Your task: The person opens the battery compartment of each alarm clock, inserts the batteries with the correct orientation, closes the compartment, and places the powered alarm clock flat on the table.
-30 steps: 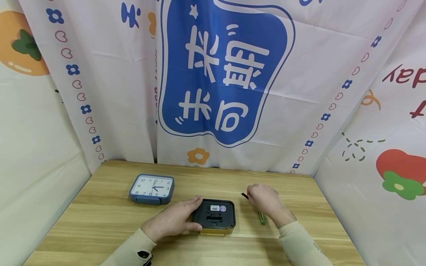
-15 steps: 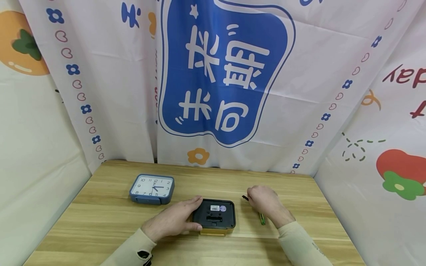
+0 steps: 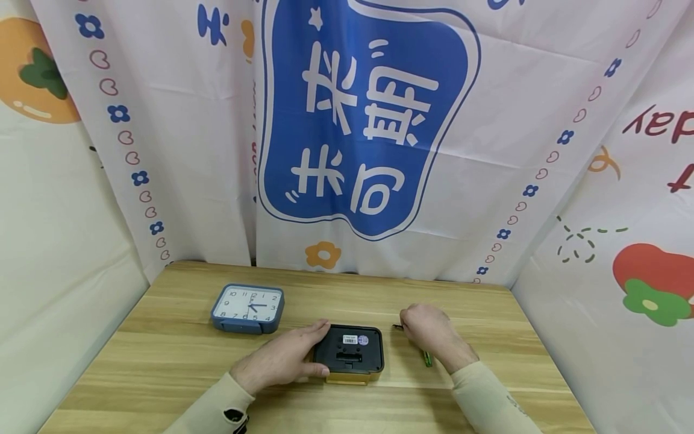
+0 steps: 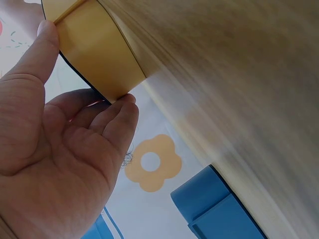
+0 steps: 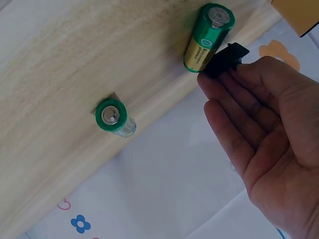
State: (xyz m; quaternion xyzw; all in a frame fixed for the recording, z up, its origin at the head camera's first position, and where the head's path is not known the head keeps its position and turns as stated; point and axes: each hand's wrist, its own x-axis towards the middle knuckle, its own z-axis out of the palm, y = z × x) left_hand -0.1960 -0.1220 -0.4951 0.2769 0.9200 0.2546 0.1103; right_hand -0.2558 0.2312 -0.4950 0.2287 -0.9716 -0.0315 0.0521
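A yellow clock lies face down, its black back up with a slot in the middle. My left hand grips its left side, thumb at the near edge and fingers at the far edge. In the left wrist view that hand holds the yellow casing. To the right of the clock, my right hand pinches a small black cover. The right wrist view shows the black cover at the fingertips, close beside a green and gold battery.
A second green battery rests on the table apart from the fingers. Farther back on the left, a blue clock lies face up. Printed curtains hang behind the wooden table and on both sides.
My right hand has shifted slightly toward me, and the black cover in it has tipped lower. My left hand and the yellow clock have stayed still.
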